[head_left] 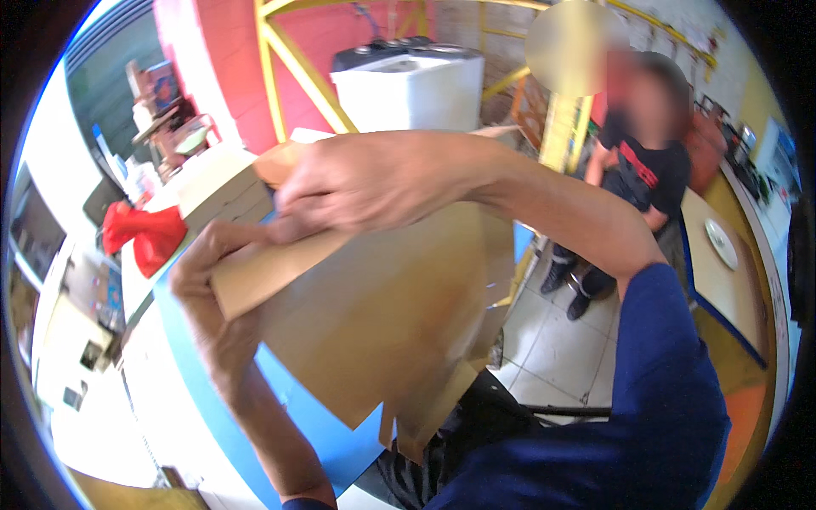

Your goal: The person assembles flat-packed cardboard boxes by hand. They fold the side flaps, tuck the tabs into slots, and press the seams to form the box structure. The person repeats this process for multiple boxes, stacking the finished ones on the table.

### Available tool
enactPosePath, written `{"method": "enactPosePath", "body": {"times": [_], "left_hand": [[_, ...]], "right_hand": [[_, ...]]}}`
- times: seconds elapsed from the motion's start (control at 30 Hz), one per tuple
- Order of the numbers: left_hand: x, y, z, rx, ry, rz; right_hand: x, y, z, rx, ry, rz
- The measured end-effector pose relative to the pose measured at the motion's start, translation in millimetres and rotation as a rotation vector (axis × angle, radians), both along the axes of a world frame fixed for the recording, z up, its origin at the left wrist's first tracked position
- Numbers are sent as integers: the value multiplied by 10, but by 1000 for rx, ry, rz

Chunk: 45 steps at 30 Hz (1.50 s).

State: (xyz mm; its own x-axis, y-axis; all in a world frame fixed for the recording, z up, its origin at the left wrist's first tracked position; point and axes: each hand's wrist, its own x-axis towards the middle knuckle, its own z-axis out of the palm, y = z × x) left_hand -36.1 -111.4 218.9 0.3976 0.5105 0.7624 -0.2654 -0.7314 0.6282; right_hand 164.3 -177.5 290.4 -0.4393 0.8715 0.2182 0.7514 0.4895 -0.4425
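Note:
A large brown cardboard piece (382, 297) stands tilted in front of me, with cut flaps along its lower edge near my lap. My left hand (208, 276) is closed around the left end of a folded strip on its upper edge. Reaching across the top, my right hand (374, 183) has its fingers curled tightly on the same folded edge, close to the left fingertips. Part of the right fingers is hidden behind the knuckles. Beneath the cardboard lies a blue surface (200, 365).
Flat cardboard boxes (225, 191) and a red plastic bag (146, 240) sit at the left. A white washing machine (412, 93) stands behind, beside a yellow metal frame (304, 72). Another person (650, 166) is at the right, near a table (744, 310) bearing a white round lid (721, 244).

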Motion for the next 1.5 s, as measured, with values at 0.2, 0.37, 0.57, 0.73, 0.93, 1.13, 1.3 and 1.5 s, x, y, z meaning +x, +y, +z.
{"method": "enactPosePath", "body": {"times": [0.2, 0.37, 0.57, 0.73, 0.93, 1.13, 1.3, 1.5], "left_hand": [[-151, 143, 75, -354, 43, -538], [-340, 13, 225, -405, 9, -249], [-419, -473, 264, -206, 195, 254], [-559, -262, 208, -72, 164, 279], [-690, 192, 138, -93, 179, 300], [-576, 637, -84, -242, 29, 144], [-561, 781, -154, -427, -50, -30], [-466, 842, -227, -559, -56, -254]], "right_hand": [[-77, -18, -60, 105, 40, -11], [-164, -84, -34, 298, -114, -168], [-549, -371, -13, 457, -263, -173], [-157, -439, -45, 490, -171, -129], [552, -709, 89, 331, -252, -385], [1018, -715, 155, 260, 133, -462], [900, -636, -3, 618, -222, -285], [979, -404, -65, 740, -436, -199]]}}
